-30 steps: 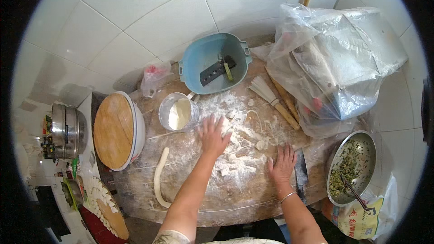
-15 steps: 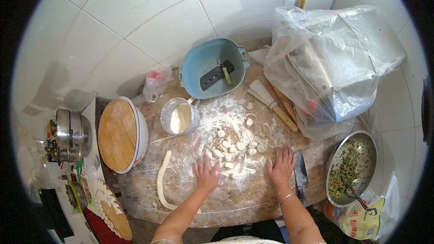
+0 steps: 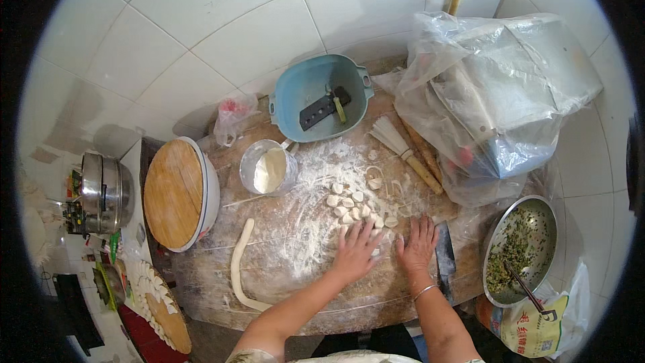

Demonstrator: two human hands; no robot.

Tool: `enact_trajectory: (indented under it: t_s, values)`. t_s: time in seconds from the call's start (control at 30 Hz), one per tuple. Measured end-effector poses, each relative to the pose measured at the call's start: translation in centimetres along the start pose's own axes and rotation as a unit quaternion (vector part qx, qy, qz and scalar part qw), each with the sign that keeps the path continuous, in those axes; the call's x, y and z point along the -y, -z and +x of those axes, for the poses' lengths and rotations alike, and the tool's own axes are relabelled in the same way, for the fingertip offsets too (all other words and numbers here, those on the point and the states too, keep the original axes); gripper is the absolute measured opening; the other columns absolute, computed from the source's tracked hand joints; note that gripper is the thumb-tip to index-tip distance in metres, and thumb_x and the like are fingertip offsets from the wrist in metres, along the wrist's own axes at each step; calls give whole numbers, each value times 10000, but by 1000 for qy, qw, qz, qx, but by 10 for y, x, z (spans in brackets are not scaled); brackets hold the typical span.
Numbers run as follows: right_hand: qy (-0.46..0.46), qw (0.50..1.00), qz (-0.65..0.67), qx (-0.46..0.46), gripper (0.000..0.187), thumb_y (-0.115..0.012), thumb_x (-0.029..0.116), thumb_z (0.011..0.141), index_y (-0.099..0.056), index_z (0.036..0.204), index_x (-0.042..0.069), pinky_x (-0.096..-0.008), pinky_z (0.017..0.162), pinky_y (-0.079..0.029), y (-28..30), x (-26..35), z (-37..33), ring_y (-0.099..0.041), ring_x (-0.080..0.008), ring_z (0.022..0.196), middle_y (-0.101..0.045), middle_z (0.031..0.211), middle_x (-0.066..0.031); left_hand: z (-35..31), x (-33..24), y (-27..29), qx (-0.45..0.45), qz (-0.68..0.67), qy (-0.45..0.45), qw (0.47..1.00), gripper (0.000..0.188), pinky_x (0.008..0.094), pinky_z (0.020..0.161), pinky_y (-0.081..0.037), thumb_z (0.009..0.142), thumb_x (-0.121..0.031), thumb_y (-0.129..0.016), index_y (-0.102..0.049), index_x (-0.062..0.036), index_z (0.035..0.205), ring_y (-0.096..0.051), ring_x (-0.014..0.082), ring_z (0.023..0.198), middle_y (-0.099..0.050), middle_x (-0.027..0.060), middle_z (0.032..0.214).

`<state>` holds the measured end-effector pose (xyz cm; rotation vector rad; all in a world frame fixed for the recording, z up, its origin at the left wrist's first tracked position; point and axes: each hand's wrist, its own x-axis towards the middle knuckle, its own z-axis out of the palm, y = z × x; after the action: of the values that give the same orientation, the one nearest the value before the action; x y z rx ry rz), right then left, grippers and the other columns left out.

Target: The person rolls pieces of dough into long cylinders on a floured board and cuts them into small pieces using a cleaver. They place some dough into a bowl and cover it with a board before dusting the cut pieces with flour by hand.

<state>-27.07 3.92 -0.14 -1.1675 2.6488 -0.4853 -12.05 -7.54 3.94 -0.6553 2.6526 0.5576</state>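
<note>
On the big floury table, the left hand and right hand sit apart, fingers spread, gripping nothing, with little dough lumps right by the left one, where a soft, flat palm should squash none.

Kitchenware set against a white tiled wall.
A pale blue plastic basin with two side handles holds a flat black tool with a row of holes and a slim green-handled utensil; a small translucent plastic bag with pink inside sits near its left side. To its right lies a white-bristled brush with a wooden handle, beside a bulky silvery box under clear plastic. At far left stands a shiny, tiered round steel pot.
</note>
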Motion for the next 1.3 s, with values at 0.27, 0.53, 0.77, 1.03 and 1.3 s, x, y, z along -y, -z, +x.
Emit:
enact_trajectory:
  t_s: [0.27,0.53,0.77,1.03,1.3]
  values:
    - [14,1000,-4,-22,633,-637,327,778,-455,1326,67,-526,1123,-157,-5,-4,-1,-291,-357,1346,-357,1440,-187,-50,103,-32,-190,-4,159,969,597,538,1136,-117,893,-301,-567,-366,-166,1438,-159,408,1397,-204,174,1519]
    - [10,1000,-7,-16,635,-645,329,766,-463,1315,65,-523,1123,-162,-5,-5,-2,-299,-354,1342,-359,1445,-167,59,40,17,-198,-23,61,978,560,543,1145,-82,891,-302,-556,-402,-182,1415,-156,375,1417,-239,151,1524]
    - [6,1000,5,-10,667,-663,338,755,-455,1327,64,-517,1128,-156,-2,-2,-1,-295,-342,1344,-349,1452,-166,20,96,9,-95,46,135,985,522,524,1158,-14,926,-311,-502,-395,-223,1429,-122,325,1440,-212,110,1548]
    - [6,1000,7,-13,641,-639,335,766,-464,1324,70,-515,1131,-151,-2,-3,-1,-291,-340,1346,-350,1453,-161,-15,16,-15,59,29,-93,993,600,517,1161,-67,885,-359,-564,-358,-240,1437,-183,344,1421,-228,141,1532]
    - [9,1000,11,-27,626,-640,345,779,-472,1309,59,-523,1121,-163,-8,-5,-4,-293,-352,1343,-370,1435,-175,34,34,11,-238,-11,-52,970,453,478,998,-335,811,-187,-633,-538,-134,1251,-435,291,1224,-468,114,1336]
